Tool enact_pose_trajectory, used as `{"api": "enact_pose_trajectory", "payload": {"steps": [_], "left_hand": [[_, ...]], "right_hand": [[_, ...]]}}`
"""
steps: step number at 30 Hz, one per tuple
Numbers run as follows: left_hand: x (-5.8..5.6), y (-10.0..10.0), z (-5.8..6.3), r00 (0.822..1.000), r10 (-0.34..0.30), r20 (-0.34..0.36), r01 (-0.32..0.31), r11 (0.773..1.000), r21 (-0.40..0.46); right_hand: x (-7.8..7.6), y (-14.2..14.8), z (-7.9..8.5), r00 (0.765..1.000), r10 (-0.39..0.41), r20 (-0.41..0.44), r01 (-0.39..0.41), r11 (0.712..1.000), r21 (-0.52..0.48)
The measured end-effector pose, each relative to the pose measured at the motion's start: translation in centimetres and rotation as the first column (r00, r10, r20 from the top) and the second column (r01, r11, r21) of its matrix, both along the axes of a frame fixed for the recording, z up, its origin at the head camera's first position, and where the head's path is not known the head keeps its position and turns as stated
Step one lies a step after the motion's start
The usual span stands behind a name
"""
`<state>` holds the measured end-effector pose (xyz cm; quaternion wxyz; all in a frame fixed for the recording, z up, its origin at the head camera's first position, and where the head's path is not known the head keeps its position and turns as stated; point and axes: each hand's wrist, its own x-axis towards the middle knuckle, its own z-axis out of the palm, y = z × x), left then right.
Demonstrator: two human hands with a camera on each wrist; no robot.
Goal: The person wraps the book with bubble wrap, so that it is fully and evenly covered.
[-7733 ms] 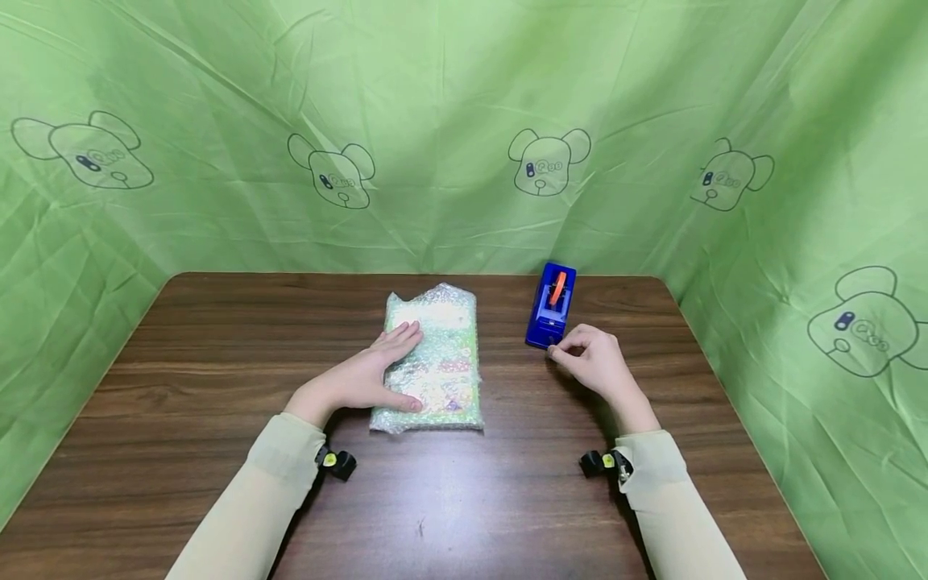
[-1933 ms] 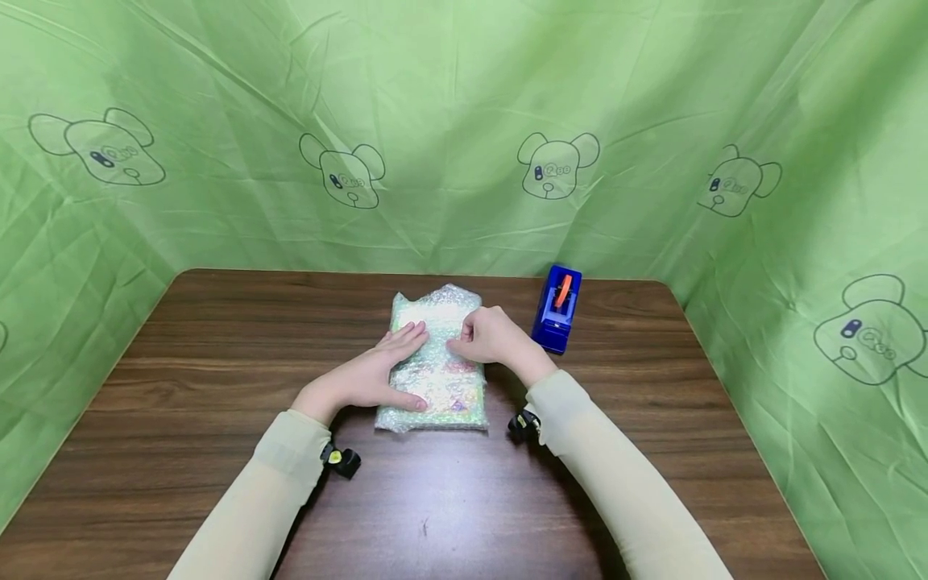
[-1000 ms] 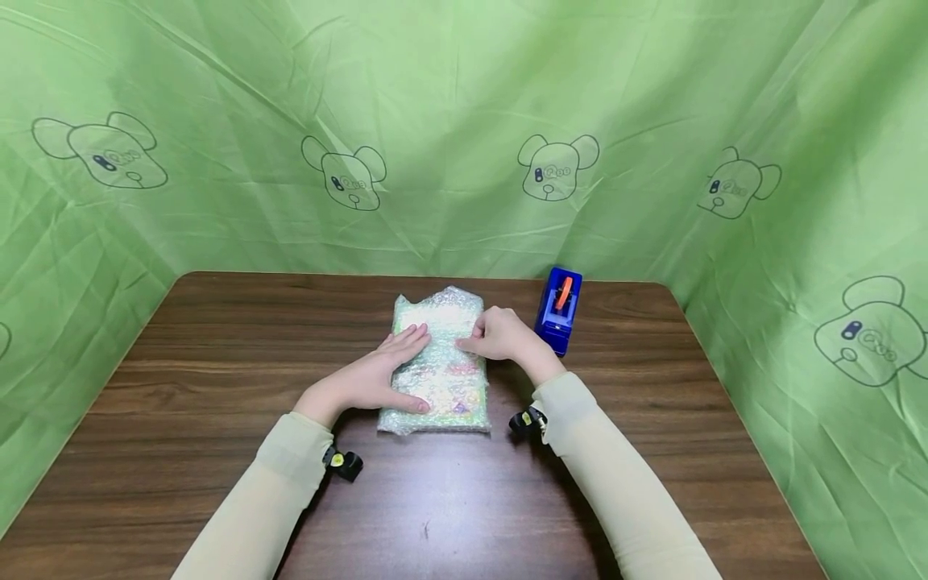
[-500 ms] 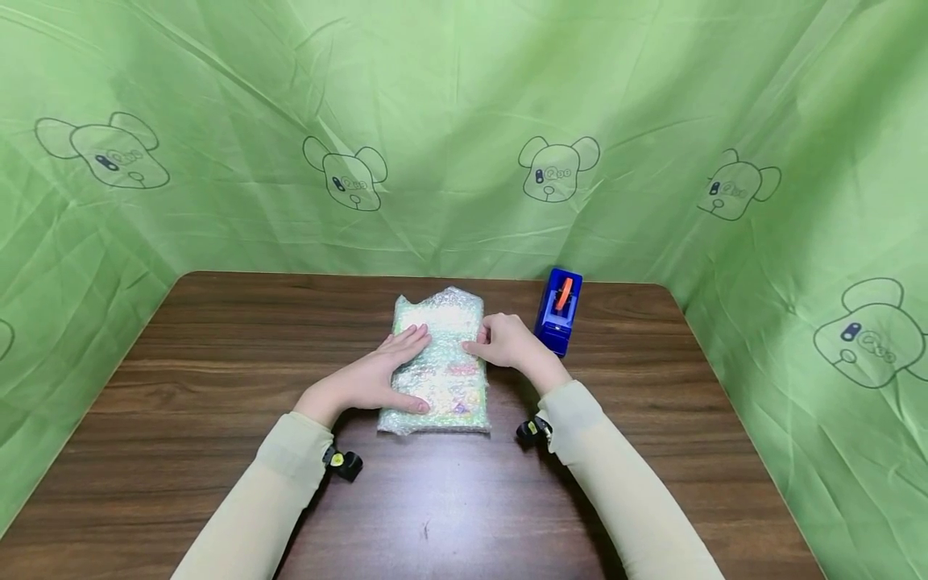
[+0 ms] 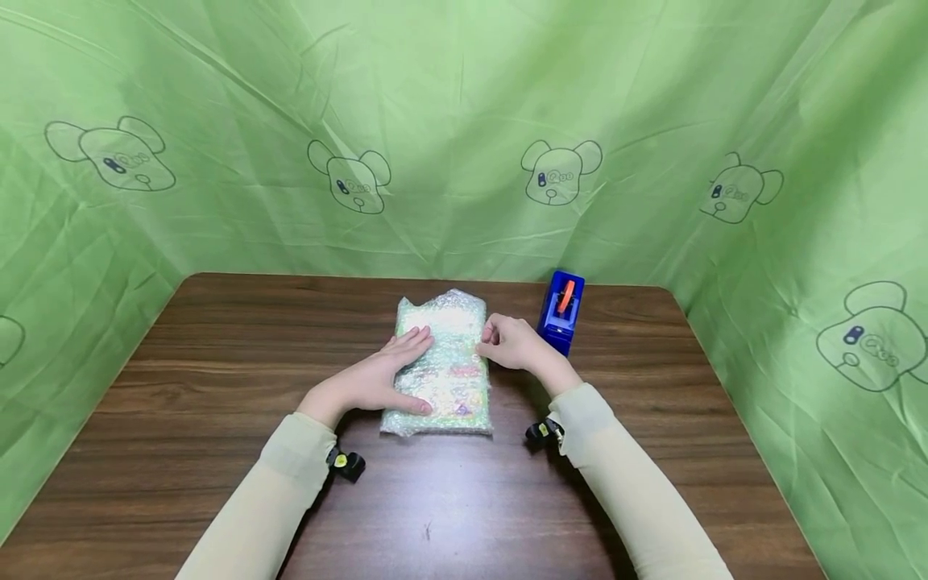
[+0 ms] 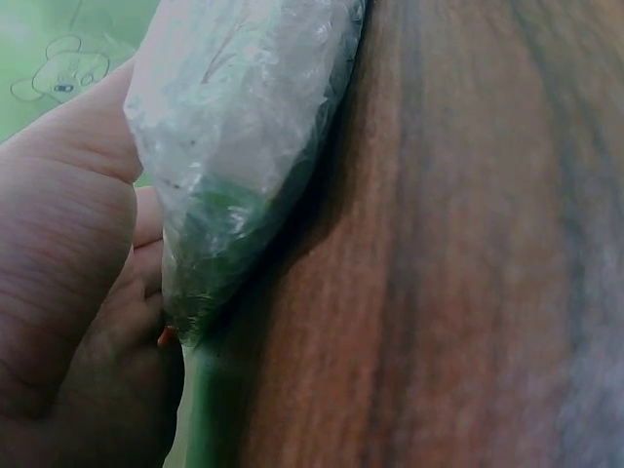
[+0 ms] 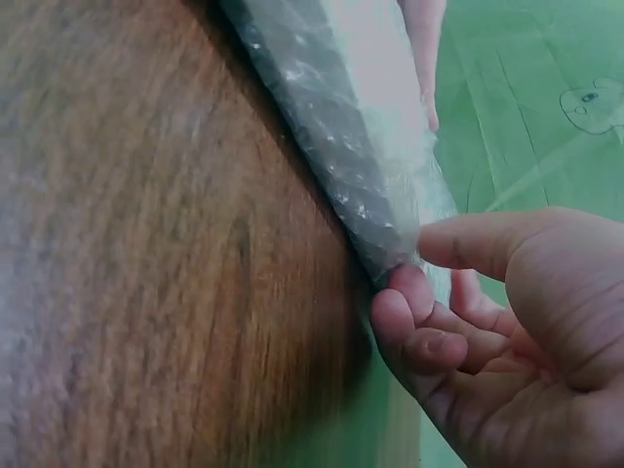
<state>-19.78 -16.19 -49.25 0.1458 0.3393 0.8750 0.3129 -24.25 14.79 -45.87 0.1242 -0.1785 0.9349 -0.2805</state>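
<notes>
A flat package in clear bubble wrap (image 5: pixel 448 358), with coloured print showing through, lies on the table in the head view. My left hand (image 5: pixel 377 380) rests on its left side, fingers spread and thumb near the front end. At the right edge, my right hand (image 5: pixel 518 344) pinches the wrap. In the right wrist view the right thumb (image 7: pixel 468 242) lies on the package's upper edge, and curled fingertips (image 7: pixel 395 314) sit against its side. The left wrist view shows a bubble-wrap corner (image 6: pixel 229 127) beside the left hand (image 6: pixel 58 244).
A blue tape dispenser (image 5: pixel 557 329) with an orange reel (image 5: pixel 567 296) stands behind the right hand, near the table's back edge. The brown wooden table (image 5: pixel 217 362) is bordered by green cloth (image 5: pixel 449 217) with bear-head prints. Each wrist carries a small black camera (image 5: pixel 350 466).
The right hand left the tape dispenser for the package top, then slid right to its right edge. The left hand has stayed resting on the package.
</notes>
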Motion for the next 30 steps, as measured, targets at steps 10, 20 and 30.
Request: {"api": "enact_pose_trajectory", "payload": {"steps": [10, 20, 30], "left_hand": [[0.4, 0.7, 2.0, 0.992, -0.035, -0.118, 0.009, 0.978, -0.209], [1.5, 1.1, 4.0, 0.956, -0.136, -0.260, 0.056, 0.954, -0.295], [2.9, -3.7, 5.2, 0.859, -0.073, -0.507, -0.030, 0.981, -0.192]], "right_hand": [[1.6, -0.5, -0.3, 0.989, 0.109, -0.100, -0.110, 0.994, -0.003], [4.1, 2.6, 3.0, 0.934, 0.296, -0.200, -0.294, 0.955, 0.039], [6.8, 12.1, 6.2, 0.855, 0.340, -0.392, -0.313, 0.941, 0.132]]}}
